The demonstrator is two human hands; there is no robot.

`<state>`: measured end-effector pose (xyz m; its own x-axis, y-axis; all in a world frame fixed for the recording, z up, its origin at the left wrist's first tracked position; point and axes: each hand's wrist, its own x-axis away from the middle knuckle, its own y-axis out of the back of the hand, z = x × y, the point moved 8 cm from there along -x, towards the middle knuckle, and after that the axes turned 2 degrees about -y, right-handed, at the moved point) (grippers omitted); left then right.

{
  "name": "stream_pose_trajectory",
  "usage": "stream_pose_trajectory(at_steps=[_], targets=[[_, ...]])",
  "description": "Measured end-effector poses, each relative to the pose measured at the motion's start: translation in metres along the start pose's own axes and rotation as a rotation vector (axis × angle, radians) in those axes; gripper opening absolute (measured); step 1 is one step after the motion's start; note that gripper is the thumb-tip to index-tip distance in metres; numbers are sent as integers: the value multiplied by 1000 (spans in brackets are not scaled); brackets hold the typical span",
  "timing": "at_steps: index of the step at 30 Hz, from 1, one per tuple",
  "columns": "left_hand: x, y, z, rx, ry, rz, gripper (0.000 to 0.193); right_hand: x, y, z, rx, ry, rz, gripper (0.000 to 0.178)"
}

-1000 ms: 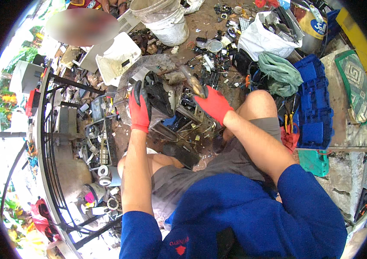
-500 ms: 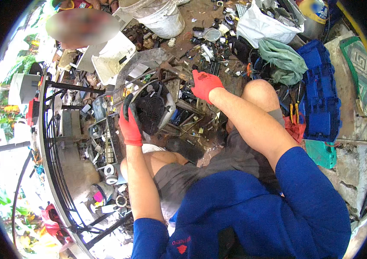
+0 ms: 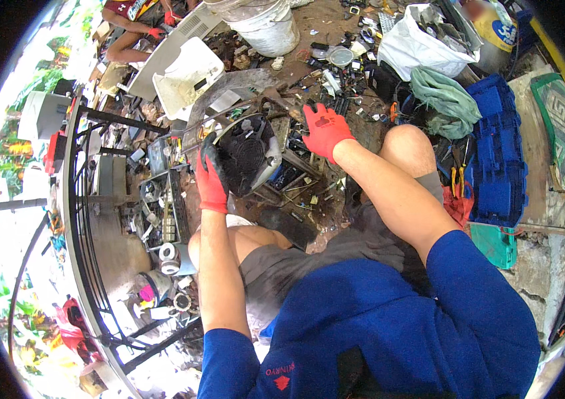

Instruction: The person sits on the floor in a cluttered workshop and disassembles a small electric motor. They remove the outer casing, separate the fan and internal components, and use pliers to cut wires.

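Note:
My left hand (image 3: 212, 179), in a red glove with dark fingers, grips the left edge of a black fan housing (image 3: 242, 154). The housing has a round ribbed grille and a pale grey shell along its right side. It is held tilted above the littered ground, in front of my knees. My right hand (image 3: 326, 132), in a matching glove, is closed round the brownish handle of a worn hammer (image 3: 284, 106). The hammer points left, its head beyond the upper right of the housing; the head's outline is hard to make out among the scrap.
A black metal rack (image 3: 86, 233) runs along my left. White bucket (image 3: 266, 30), cream plastic casing (image 3: 186, 76) and white sack (image 3: 422, 43) stand ahead. To the right are a green cloth (image 3: 445, 100) and blue plastic case (image 3: 495, 153). Another person's gloved hand (image 3: 156, 32) shows at top left.
The view has shifted slightly, bringing the other person's gloved hands into sight. The fan housing is tilted a little differently in my left hand. My right hand remains close by with the hammer.

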<state>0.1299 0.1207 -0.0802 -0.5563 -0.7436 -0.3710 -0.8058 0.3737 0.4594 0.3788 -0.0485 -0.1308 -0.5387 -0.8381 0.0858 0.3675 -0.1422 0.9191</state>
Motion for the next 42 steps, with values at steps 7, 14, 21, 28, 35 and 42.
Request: stream_pose_trajectory(at_steps=[7,14,21,28,35,42], targets=[[6,-10,-8,-8,128,15,48,10,19,26,-101,133,-190,68],[5,-10,-22,-112,76,66,71,1,-13,-12,6,-92,72,62],[51,-20,-20,-300,153,-74,87,-9,-45,-44,-449,-227,38,65],[75,-36,16,-17,295,-240,84,-9,-39,-35,-398,-229,41,63],[71,-46,27,-290,457,-245,76,-7,-35,-33,-422,-230,72,61],[-26,22,-55,-895,136,-31,43,-5,-35,-28,-508,-257,58,63]])
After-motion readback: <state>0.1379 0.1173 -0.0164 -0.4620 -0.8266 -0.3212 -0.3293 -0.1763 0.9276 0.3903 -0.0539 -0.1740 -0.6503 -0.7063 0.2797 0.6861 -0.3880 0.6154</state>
